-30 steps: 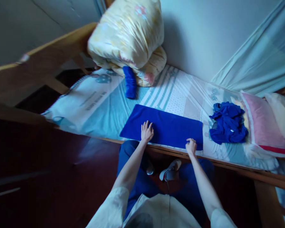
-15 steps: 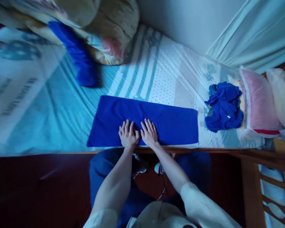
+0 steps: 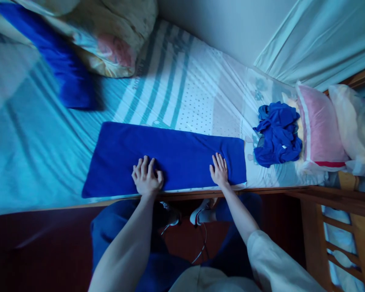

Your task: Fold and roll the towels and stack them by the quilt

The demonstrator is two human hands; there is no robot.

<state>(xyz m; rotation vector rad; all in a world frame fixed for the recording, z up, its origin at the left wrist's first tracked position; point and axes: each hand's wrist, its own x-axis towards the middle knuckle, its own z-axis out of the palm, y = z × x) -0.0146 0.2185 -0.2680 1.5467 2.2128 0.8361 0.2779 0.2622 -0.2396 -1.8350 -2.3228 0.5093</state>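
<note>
A folded blue cloth (image 3: pixel 182 158) lies flat as a long strip along the near edge of the bed; its exact kind cannot be made out. On its left half rests my left hand (image 3: pixel 147 178), palm down with the fingers apart and slightly bent. My right hand (image 3: pixel 220 169) lies flat near the cloth's right end, fingers stretched out. Neither hand grips anything. Crumpled blue clothing (image 3: pixel 278 134) with a small white tag sits to the right of the cloth. Another folded blue cloth (image 3: pixel 57 61) lies at the upper left.
A patterned sheet (image 3: pixel 197 101) covers the bed. Bunched bedding (image 3: pixel 115 36) lies at the back left, against the wall. At the right are a pink pillow (image 3: pixel 322 125), a pale pillow (image 3: pixel 355 129) and a wooden bed frame (image 3: pixel 312 239). A pale curtain (image 3: pixel 319 40) hangs behind.
My right hand has slid right along the blue cloth, away from my left hand, which stays on the left half. The view has shifted a little to the right.
</note>
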